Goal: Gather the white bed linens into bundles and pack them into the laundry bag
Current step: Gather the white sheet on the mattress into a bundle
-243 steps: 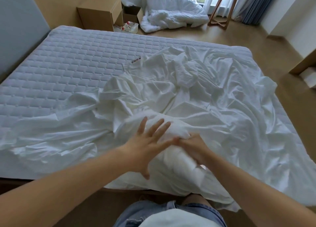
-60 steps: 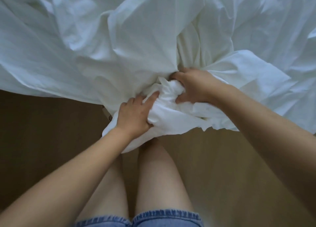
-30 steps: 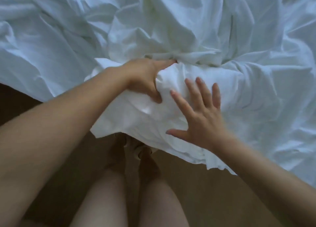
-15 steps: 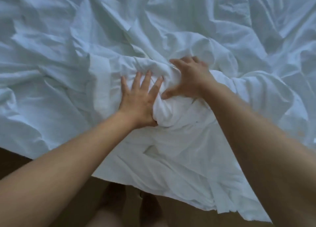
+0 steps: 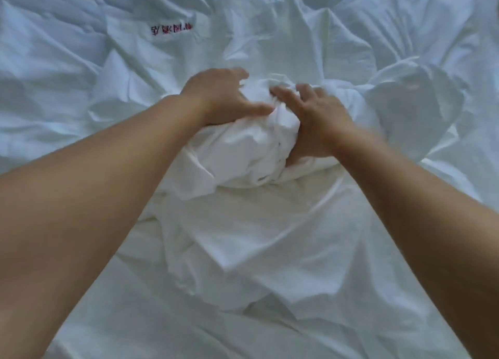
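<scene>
— Where is the bundle (image 5: 248, 153) found?
— It is bunched up mid-frame on the crumpled white sheet (image 5: 270, 264), which is spread all around it.
— How is it held?
— Its far left is grasped by the left hand (image 5: 221, 96), fingers (image 5: 237, 75) curled. The right hand (image 5: 316, 121) is laid against its right side, but the hand is blurred and its grip cannot be told. Red lettering (image 5: 171, 30) is seen on the sheet beyond.

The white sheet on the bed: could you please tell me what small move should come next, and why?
Probably draw more loose cloth inward onto the bundle: the left hand grips it, the right hand presses it, and most of the sheet lies spread around.
</scene>
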